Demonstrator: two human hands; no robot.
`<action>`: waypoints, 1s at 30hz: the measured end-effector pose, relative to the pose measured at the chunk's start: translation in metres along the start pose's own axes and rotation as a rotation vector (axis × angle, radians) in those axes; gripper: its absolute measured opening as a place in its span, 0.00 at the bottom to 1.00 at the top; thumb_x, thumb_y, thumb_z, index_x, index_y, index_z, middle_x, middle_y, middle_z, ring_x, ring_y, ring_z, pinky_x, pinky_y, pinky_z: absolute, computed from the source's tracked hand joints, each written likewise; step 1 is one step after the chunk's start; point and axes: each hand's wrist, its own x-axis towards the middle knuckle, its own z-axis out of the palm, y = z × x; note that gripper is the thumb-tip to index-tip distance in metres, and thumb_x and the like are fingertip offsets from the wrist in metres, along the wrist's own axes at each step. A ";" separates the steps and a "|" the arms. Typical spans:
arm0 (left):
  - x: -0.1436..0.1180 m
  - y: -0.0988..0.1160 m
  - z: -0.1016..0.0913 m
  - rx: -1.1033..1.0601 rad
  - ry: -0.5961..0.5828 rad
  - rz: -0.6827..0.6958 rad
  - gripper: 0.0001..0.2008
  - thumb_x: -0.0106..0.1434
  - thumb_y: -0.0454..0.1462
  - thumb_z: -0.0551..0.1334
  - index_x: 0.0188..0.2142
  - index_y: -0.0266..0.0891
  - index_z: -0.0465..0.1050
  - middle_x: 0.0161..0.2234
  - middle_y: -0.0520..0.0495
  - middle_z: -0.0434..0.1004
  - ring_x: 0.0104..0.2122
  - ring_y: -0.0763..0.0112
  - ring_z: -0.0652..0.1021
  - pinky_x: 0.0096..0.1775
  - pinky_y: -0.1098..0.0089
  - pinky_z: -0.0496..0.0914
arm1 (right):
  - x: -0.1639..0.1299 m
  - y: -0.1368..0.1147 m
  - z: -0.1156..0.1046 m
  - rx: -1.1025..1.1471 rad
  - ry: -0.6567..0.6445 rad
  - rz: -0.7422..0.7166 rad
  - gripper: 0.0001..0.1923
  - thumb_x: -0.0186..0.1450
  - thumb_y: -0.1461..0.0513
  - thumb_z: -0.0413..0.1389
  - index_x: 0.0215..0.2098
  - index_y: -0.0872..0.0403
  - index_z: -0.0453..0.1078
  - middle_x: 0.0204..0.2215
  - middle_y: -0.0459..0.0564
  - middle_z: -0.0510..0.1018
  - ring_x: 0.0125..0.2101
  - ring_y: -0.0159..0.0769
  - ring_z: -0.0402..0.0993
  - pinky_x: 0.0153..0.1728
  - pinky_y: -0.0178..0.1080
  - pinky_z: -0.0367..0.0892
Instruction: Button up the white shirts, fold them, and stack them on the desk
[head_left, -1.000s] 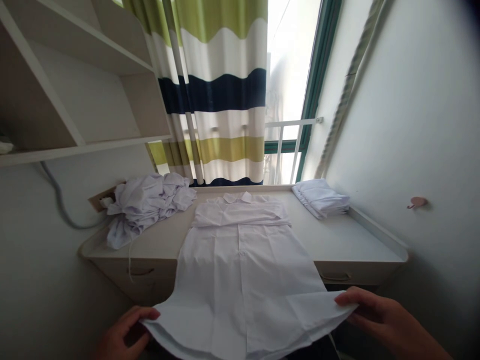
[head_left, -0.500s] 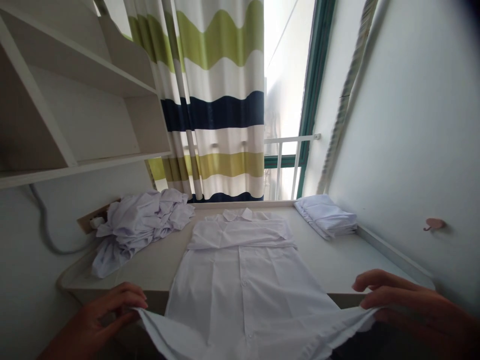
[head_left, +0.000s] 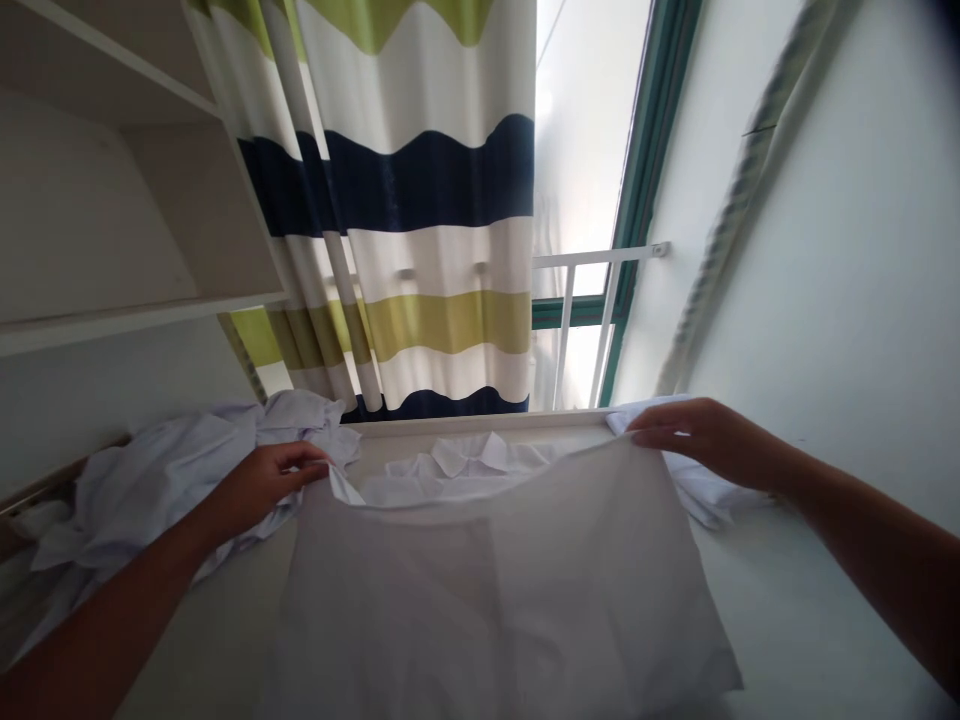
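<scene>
- White shirt (head_left: 495, 590): spread flat on desk top (head_left: 810, 640), long axis running from near edge toward window (head_left: 592, 150); collar end pointing at window, hem folded up over body toward collar.
- Left hand (head_left: 262, 485): fingers pinched shut on left corner of raised hem.
- Right hand (head_left: 705, 435): fingers closed on right corner of hem, level with left.
- Crumpled white garments (head_left: 142, 480): heaped left of shirt, under left forearm.
- Folded stack (head_left: 705, 495): at right, partly hidden behind right hand.
- Striped curtain (head_left: 420, 230): hanging behind desk.

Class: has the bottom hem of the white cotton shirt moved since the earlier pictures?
Yes. The hem, off the desk's near edge before, now lies beside the collar, toward the striped curtain.
</scene>
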 end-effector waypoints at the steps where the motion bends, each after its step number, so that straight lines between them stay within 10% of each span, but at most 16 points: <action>1: 0.025 -0.008 0.004 0.001 -0.007 -0.009 0.25 0.57 0.56 0.65 0.39 0.36 0.79 0.37 0.45 0.80 0.36 0.64 0.75 0.40 0.69 0.69 | 0.023 0.008 0.002 0.013 -0.002 -0.001 0.23 0.62 0.44 0.60 0.40 0.54 0.80 0.37 0.53 0.83 0.38 0.44 0.78 0.43 0.42 0.70; 8: 0.172 -0.081 0.067 -0.024 -0.127 -0.152 0.24 0.53 0.54 0.64 0.37 0.35 0.77 0.30 0.47 0.76 0.31 0.67 0.73 0.29 0.72 0.65 | 0.174 0.121 0.068 -0.041 -0.150 0.148 0.18 0.64 0.52 0.57 0.37 0.59 0.78 0.30 0.52 0.81 0.30 0.35 0.73 0.34 0.37 0.65; 13: 0.215 -0.130 0.109 0.048 -0.235 -0.250 0.18 0.45 0.49 0.68 0.26 0.35 0.75 0.22 0.50 0.72 0.23 0.70 0.69 0.27 0.72 0.60 | 0.208 0.185 0.141 -0.135 -0.277 0.253 0.12 0.61 0.57 0.58 0.29 0.57 0.77 0.22 0.48 0.78 0.24 0.34 0.70 0.29 0.36 0.62; 21: 0.216 -0.147 0.105 0.196 -0.252 -0.283 0.17 0.49 0.48 0.66 0.28 0.35 0.76 0.22 0.48 0.72 0.24 0.66 0.71 0.29 0.69 0.64 | 0.212 0.198 0.152 -0.285 -0.218 0.294 0.10 0.63 0.56 0.58 0.33 0.54 0.76 0.31 0.51 0.81 0.32 0.40 0.74 0.34 0.38 0.63; 27: 0.170 -0.092 0.114 0.445 0.041 -0.020 0.19 0.57 0.42 0.63 0.47 0.38 0.75 0.52 0.37 0.72 0.53 0.48 0.70 0.56 0.54 0.62 | 0.162 0.150 0.132 -0.486 0.021 0.368 0.17 0.68 0.51 0.53 0.46 0.54 0.71 0.38 0.56 0.80 0.35 0.43 0.74 0.33 0.40 0.60; 30: 0.116 -0.067 0.124 0.511 0.002 0.172 0.17 0.65 0.47 0.57 0.47 0.41 0.75 0.55 0.41 0.72 0.54 0.52 0.71 0.58 0.54 0.63 | 0.106 0.122 0.123 -0.561 0.007 0.453 0.20 0.70 0.47 0.48 0.35 0.53 0.73 0.32 0.55 0.79 0.31 0.43 0.74 0.31 0.40 0.58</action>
